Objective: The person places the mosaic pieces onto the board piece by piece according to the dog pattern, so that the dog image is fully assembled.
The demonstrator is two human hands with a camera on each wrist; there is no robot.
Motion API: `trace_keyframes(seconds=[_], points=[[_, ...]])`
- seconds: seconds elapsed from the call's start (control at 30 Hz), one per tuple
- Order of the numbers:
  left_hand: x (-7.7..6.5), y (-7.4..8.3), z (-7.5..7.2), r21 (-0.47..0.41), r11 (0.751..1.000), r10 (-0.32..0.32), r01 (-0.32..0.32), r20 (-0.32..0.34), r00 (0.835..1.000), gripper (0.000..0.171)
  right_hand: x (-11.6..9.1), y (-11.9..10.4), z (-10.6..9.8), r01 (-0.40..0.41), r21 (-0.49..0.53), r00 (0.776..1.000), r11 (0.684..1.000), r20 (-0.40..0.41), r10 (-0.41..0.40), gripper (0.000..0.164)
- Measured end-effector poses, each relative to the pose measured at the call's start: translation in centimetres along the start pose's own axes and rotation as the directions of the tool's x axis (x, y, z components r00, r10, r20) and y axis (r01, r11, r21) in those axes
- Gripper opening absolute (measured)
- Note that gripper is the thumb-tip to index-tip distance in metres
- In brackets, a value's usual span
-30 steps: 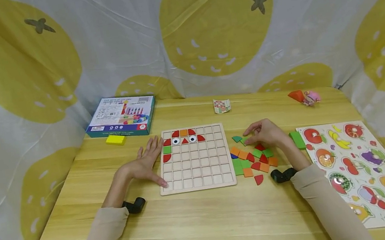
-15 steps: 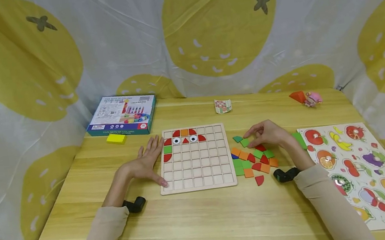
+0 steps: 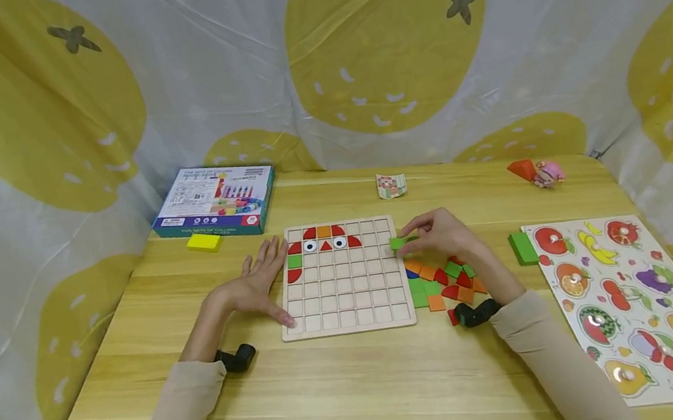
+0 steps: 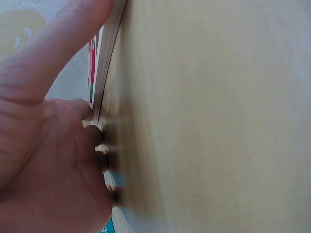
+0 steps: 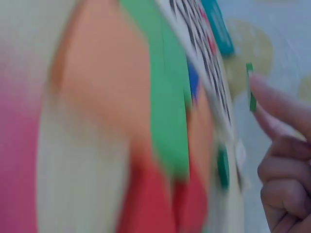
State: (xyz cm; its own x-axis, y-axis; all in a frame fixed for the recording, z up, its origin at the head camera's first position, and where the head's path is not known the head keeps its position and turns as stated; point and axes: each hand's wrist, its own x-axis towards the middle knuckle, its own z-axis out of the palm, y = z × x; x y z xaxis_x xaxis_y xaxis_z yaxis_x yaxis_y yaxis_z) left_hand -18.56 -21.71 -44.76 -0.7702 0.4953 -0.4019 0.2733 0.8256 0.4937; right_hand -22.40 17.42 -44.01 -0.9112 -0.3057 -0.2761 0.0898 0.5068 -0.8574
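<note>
A wooden grid board (image 3: 352, 284) lies in the middle of the table, with red, orange and green tiles and two eye tiles in its upper left cells. My left hand (image 3: 251, 290) is spread at its left edge, thumb on the near corner and fingertips by the upper side. In the left wrist view the thumb (image 4: 58, 46) touches the board's rim. My right hand (image 3: 439, 233) pinches a green square tile (image 3: 397, 245) over the board's right edge. The right wrist view shows that green tile (image 5: 251, 87) edge-on between thumb and index finger, the other fingers curled.
Loose orange, red, green and blue tiles (image 3: 435, 302) lie right of the board. Farther right are a green block (image 3: 523, 248) and a fruit puzzle board (image 3: 641, 310). A box (image 3: 213, 202), yellow block (image 3: 204, 243), small pattern card (image 3: 391, 186) and pink figurine (image 3: 547, 173) sit toward the back.
My right hand has lifted the green tile from beside the pile and carried it left to the board's right edge. The left hand stays in place on the board.
</note>
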Motion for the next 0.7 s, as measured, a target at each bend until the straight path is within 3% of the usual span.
trace_keyframes(seconds=[0.17,0.27,0.5,0.7], points=[[-0.3,0.2,-0.1,0.008,1.0,-0.001,0.001,-0.005,1.0,0.144,1.8,-2.8,4.6,-0.012,0.001,1.0,1.0,-0.018,0.012,0.028],[-0.2,0.2,-0.1,0.012,1.0,-0.006,0.006,-0.004,1.0,0.144,2.4,-3.4,6.1,-0.003,-0.034,0.999,0.999,-0.037,0.001,0.029],[-0.2,0.1,0.0,0.013,1.0,-0.009,0.009,-0.003,1.0,0.145,2.6,-3.7,6.7,-0.003,-0.058,0.998,0.998,-0.059,0.0,0.026],[-0.1,0.0,0.0,0.004,1.0,-0.007,0.007,0.003,1.0,0.145,2.9,-3.5,6.5,0.039,-0.051,0.999,0.998,0.005,-0.038,0.023]])
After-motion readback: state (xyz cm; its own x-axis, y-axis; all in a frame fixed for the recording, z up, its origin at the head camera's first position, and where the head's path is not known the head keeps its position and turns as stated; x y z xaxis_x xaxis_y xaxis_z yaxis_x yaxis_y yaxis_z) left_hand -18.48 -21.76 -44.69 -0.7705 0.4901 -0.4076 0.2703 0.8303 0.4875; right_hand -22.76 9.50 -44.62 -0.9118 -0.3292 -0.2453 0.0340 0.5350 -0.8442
